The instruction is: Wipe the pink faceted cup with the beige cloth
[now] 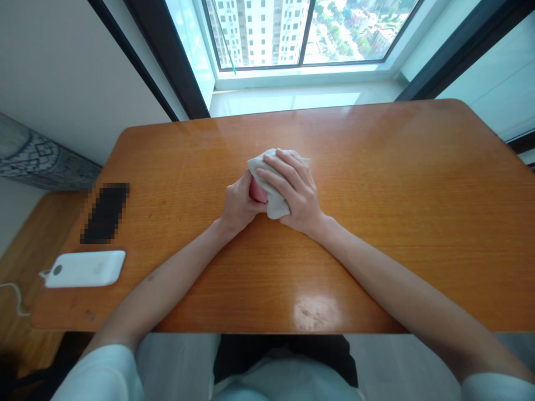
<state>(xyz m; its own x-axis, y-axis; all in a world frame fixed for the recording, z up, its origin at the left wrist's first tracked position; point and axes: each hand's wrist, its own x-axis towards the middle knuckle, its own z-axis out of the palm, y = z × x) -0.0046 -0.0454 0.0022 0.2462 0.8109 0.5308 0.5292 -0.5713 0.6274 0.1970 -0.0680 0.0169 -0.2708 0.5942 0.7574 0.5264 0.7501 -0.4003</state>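
Observation:
Both of my hands meet over the middle of an orange wooden table (376, 184). My left hand (238, 206) is closed around a small pink object (258, 192), most of which is hidden. My right hand (292, 189) presses a crumpled pale grey cloth (273, 203) over the top and right side of that pink object, fingers wrapped over the cloth. The cloth bunches out above and below my right fingers.
A white power bank (86, 269) with a cable lies near the table's front left corner. A dark blurred flat thing (105, 213) lies just behind it. A large window (305, 33) stands beyond the far edge, and a patterned cushion (37, 159) sits at the left.

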